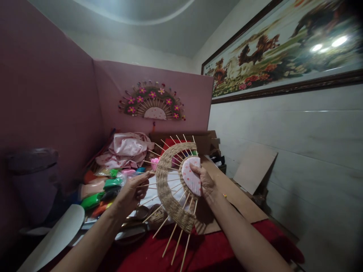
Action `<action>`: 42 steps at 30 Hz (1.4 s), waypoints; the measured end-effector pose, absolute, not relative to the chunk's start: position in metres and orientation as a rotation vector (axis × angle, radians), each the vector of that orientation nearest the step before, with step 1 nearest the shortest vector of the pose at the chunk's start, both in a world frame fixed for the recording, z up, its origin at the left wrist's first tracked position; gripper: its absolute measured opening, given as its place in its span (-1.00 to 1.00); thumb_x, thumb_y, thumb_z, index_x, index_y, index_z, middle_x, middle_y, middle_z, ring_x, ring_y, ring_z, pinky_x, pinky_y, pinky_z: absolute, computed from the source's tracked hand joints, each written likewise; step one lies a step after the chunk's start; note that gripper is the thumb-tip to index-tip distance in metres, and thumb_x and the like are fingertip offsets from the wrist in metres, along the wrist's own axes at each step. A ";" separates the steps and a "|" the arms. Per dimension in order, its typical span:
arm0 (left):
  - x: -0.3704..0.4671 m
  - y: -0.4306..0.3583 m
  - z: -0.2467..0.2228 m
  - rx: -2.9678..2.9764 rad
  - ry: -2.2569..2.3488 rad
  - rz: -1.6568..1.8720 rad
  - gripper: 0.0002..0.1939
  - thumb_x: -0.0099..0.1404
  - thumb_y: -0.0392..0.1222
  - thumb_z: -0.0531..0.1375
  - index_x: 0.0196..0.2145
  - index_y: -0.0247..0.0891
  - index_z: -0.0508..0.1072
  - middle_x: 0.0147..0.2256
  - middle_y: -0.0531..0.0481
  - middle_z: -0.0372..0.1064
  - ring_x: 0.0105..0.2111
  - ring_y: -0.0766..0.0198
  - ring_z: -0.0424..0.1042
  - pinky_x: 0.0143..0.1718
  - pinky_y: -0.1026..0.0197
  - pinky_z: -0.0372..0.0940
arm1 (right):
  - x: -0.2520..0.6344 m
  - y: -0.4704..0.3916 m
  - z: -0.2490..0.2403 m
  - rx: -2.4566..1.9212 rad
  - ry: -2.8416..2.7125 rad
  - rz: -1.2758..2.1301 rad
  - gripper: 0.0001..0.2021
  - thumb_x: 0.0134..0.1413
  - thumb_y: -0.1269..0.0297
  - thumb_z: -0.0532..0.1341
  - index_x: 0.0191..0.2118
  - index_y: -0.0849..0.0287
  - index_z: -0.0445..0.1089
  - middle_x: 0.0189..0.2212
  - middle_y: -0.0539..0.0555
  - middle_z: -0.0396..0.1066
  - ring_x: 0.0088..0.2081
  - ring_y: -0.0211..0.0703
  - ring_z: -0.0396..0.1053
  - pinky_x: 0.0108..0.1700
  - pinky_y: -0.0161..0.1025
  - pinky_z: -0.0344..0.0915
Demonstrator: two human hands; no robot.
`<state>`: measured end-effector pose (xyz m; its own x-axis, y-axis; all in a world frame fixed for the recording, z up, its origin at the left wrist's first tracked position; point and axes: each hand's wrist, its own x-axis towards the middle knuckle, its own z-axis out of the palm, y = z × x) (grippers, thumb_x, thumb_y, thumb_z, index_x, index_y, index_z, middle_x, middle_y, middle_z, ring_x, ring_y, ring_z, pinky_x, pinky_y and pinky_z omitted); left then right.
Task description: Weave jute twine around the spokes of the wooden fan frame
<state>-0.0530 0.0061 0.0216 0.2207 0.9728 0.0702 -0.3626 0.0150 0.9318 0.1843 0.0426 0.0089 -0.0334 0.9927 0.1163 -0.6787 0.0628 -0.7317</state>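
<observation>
A half-round woven fan [167, 189] is held up in front of me, tilted on its side. Thin wooden sticks fan out through its band of twisted cord, and their bare ends poke past the outer edge. My right hand [202, 179] grips the fan's half-round base [190, 174], covered in white fabric with pink dots, thumb on the front. On the other side, my left hand [138, 185] is closed with its fingertips at one of the stick ends. The rest of the left fingers curl below and are partly hidden.
Colourful bags of clay [113, 184] and crumpled pink fabric [124, 147] lie at the left. A finished fan with pink flowers [152, 102] hangs on the pink panel. A roll of cord [157, 214] lies under the held fan; cardboard [232, 192] covers the right, above red cloth [141, 253].
</observation>
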 end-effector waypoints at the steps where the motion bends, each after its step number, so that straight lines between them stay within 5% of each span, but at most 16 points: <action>1: -0.054 0.007 0.021 1.049 0.753 1.202 -0.71 0.05 -0.12 0.24 -0.29 -0.34 0.40 -0.63 0.24 -0.21 -0.70 0.56 -0.20 -0.71 0.46 -0.27 | 0.183 0.043 0.008 -0.545 -0.741 1.440 -0.87 -0.15 0.41 0.27 -0.37 0.26 0.38 -0.58 0.08 0.47 -0.50 -0.08 0.45 -0.43 -0.19 0.41; 10: -0.055 0.009 0.018 0.968 0.758 1.207 -0.74 0.05 -0.14 0.25 -0.33 -0.37 0.39 -0.63 0.23 -0.15 -0.71 0.58 -0.14 -0.74 0.48 -0.22 | 0.176 0.036 0.012 -0.549 -0.731 1.319 -0.86 -0.16 0.41 0.27 -0.36 0.26 0.36 -0.57 0.00 0.46 -0.56 -0.22 0.39 -0.43 -0.28 0.37; 18: -0.052 0.009 0.022 0.839 0.703 1.264 -0.78 0.00 -0.20 0.28 -0.51 -0.33 0.29 -0.67 0.23 -0.07 -0.74 0.58 -0.09 -0.78 0.49 -0.18 | 0.174 0.027 0.016 -0.521 -0.745 1.380 -0.86 -0.16 0.34 0.25 -0.38 0.26 0.38 -0.52 0.05 0.48 -0.49 -0.14 0.42 -0.39 -0.23 0.38; 42: -0.054 0.006 0.025 0.733 0.684 1.308 -0.78 -0.02 -0.20 0.28 -0.52 -0.33 0.29 -0.70 0.22 0.01 -0.76 0.57 -0.01 -0.79 0.48 -0.15 | 0.168 0.025 0.015 -0.535 -0.680 1.536 -0.87 -0.09 0.29 0.22 -0.41 0.25 0.38 -0.54 0.10 0.47 -0.42 -0.09 0.46 -0.32 -0.17 0.40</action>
